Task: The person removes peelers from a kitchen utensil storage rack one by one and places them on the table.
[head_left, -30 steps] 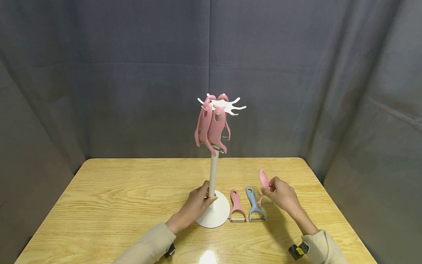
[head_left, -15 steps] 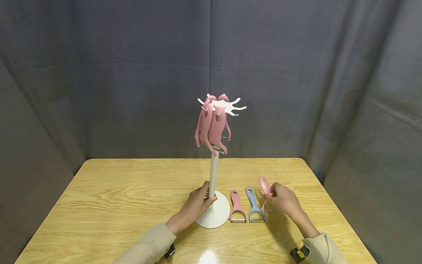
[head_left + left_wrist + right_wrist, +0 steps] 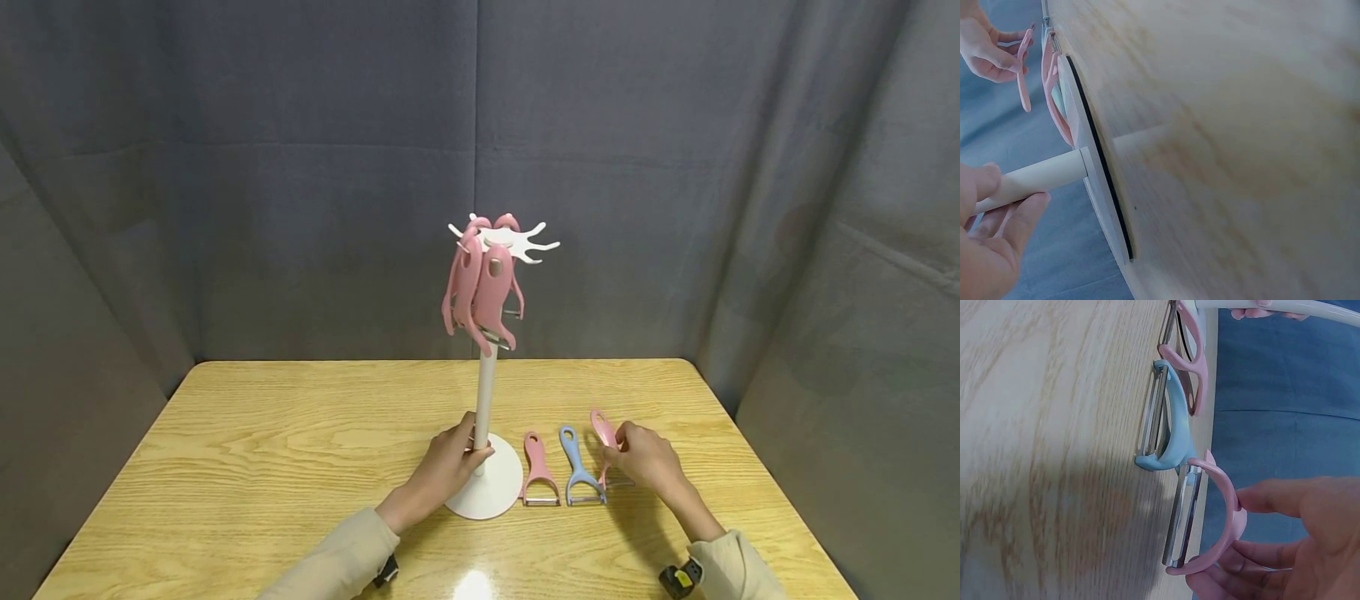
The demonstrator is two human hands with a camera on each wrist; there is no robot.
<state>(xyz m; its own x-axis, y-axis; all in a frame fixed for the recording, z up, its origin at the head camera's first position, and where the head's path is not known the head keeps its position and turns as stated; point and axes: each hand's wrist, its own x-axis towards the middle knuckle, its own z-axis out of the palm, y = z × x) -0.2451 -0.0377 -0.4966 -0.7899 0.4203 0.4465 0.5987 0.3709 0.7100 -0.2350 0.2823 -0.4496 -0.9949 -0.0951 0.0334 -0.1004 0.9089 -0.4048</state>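
Observation:
My left hand (image 3: 442, 468) grips the white pole (image 3: 1044, 178) of a stand just above its round base (image 3: 501, 492). Several pink peelers (image 3: 491, 292) hang by their handle holes from the hooked top of the stand. At the right, my right hand (image 3: 647, 457) pinches a pink peeler (image 3: 1225, 515) between thumb and fingers, its blade end low by the table. Left of it a blue peeler (image 3: 576, 462) lies on the wood, its frame close to the held one. A second pink peeler (image 3: 537, 462) lies between the blue one and the base.
Bare white hooks (image 3: 542, 244) stick out on the right of the stand's top. The wooden table (image 3: 285, 450) extends to both sides, and grey curtains (image 3: 330, 192) enclose it at the back and sides.
My right hand has lowered the pink peeler toward the table, beside the blue one. The left hand stays on the pole, and the stand has not visibly moved.

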